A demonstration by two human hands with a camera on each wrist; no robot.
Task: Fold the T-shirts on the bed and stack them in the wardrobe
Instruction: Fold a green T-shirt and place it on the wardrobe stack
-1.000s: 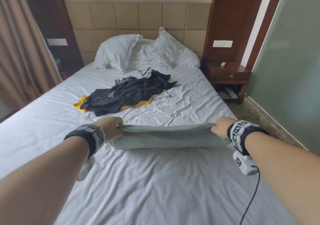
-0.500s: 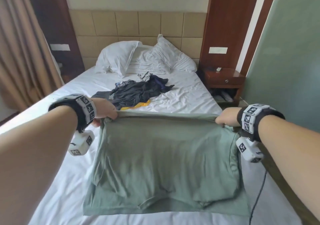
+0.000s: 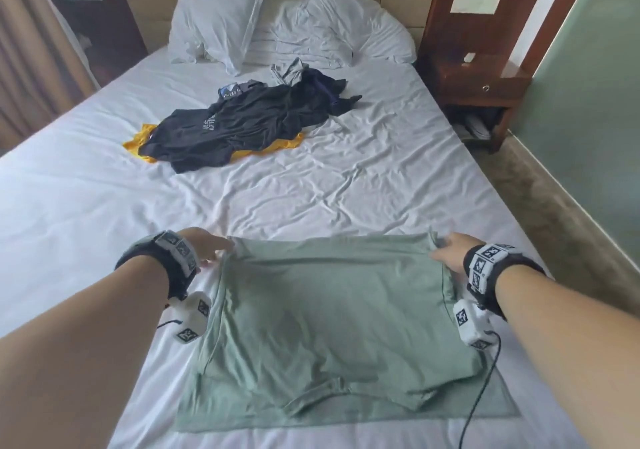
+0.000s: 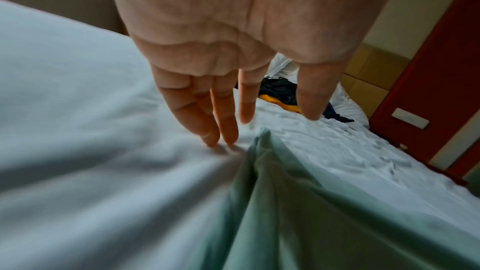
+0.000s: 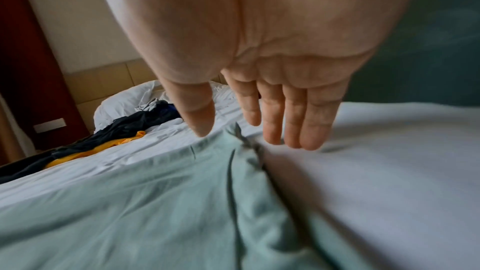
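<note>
Fingers [image 4: 223, 110] of the left hand [image 3: 202, 246] and right hand [image 3: 452, 253] hang straight and released, empty, the green T-shirt [image 3: 332, 320] lying flat on the bed [image 3: 311, 189] between them.

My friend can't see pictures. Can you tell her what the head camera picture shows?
Two open hands, left hand and right hand, rest at the far corners of a green T-shirt lying on a white bed. Farther up lies a pile of dark and yellow clothes, then pillows.
</note>
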